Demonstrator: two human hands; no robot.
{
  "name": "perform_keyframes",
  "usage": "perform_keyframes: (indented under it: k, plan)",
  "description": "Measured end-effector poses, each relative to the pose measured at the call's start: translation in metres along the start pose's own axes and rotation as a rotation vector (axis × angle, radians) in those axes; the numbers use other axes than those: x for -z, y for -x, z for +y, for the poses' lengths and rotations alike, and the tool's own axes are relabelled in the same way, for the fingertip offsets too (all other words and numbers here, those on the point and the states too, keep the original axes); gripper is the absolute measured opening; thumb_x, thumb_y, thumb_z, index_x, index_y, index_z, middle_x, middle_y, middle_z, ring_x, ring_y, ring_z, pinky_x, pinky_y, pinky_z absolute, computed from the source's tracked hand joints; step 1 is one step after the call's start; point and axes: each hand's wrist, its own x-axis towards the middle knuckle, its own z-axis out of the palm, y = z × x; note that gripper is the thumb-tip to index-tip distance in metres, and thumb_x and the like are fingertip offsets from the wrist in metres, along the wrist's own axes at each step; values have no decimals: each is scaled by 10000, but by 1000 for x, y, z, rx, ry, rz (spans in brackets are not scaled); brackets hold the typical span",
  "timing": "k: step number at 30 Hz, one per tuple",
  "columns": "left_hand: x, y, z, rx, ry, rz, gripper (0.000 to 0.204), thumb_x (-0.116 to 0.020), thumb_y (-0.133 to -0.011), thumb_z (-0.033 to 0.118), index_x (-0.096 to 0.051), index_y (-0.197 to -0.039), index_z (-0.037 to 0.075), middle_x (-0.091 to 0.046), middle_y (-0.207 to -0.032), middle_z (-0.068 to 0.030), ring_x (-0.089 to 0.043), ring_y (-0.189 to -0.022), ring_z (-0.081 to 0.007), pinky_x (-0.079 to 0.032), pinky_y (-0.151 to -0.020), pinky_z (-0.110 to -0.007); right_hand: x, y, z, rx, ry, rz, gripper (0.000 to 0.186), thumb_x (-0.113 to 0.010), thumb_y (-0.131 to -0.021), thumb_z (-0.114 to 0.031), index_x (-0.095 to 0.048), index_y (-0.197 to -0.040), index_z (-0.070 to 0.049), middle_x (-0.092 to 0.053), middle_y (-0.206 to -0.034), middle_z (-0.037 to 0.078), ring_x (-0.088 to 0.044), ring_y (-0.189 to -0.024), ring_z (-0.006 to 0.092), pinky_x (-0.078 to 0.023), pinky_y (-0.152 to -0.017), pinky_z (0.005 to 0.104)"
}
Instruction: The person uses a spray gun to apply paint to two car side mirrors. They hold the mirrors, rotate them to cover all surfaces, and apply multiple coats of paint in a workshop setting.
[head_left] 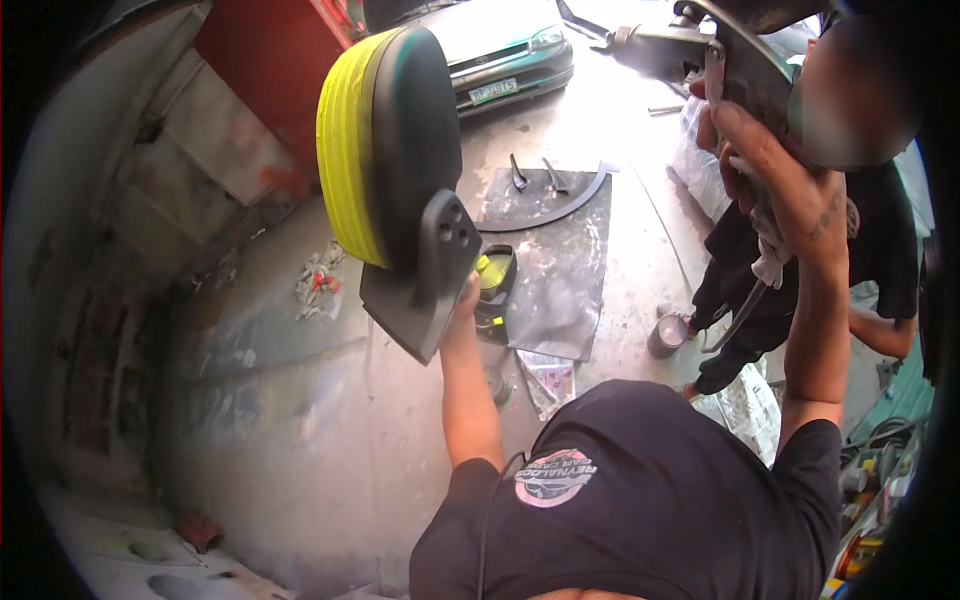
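Observation:
A black car side mirror, its one side covered in bright yellow masking tape, is held up in front of me by my left hand. That hand grips it near the flat mounting base, which hides most of the fingers. At the upper right, my right hand is closed around a spray gun, its nozzle pointing left toward the mirror. A pale cloth hangs at the handle, and a grey hose runs down below it.
On the floor, a dark sheet bears a curved trim strip, small black parts and another yellow-taped mirror. A can stands beside a co-worker in dark clothes. A car is parked ahead; crumpled rags lie left.

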Motion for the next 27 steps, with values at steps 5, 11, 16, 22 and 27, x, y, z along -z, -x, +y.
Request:
perform_keyframes:
  k: [5,11,16,22,27]
  plan:
    - [-17,-31,35,319,1006,-137,275,-604,-912,290,-512,-701,139,-230,-486,63,-139,-376,-82,-111,-402,-267,-7,18,-1,-66,5,-166,200,-759,-852,-165,-746,-994,-25,-647,-723,30,-556,-567,121,-417,-527,269]
    - [-8,-34,31,-142,-455,113,273,-609,-915,250,-508,-694,128,-243,-494,57,-163,-384,-76,-116,-395,-257,-3,20,0,205,92,-407,209,-803,-806,-171,-778,-998,-93,-687,-803,95,-621,-670,277,-444,-624,392]
    - [-6,-29,34,-334,-751,36,181,-607,-917,178,-564,-763,92,-260,-501,55,-156,-380,-70,-124,-388,-250,-12,4,-2,-37,-16,-172,257,-752,-906,-252,-732,-896,4,-628,-638,0,-539,-478,53,-412,-442,216]
    - [-28,-24,46,9,-73,95,210,-594,-924,225,-570,-762,92,-240,-489,61,-139,-378,-69,-111,-388,-256,-12,2,17,179,35,19,247,-690,-964,-227,-728,-993,15,-639,-711,-1,-555,-534,45,-417,-462,210]
    - [-64,-30,66,256,922,-197,345,-584,-924,254,-448,-624,150,-186,-480,72,-124,-393,-68,-99,-389,-256,-2,35,19,-112,-14,-174,239,-743,-897,-212,-726,-992,6,-637,-719,6,-547,-555,81,-410,-498,244]
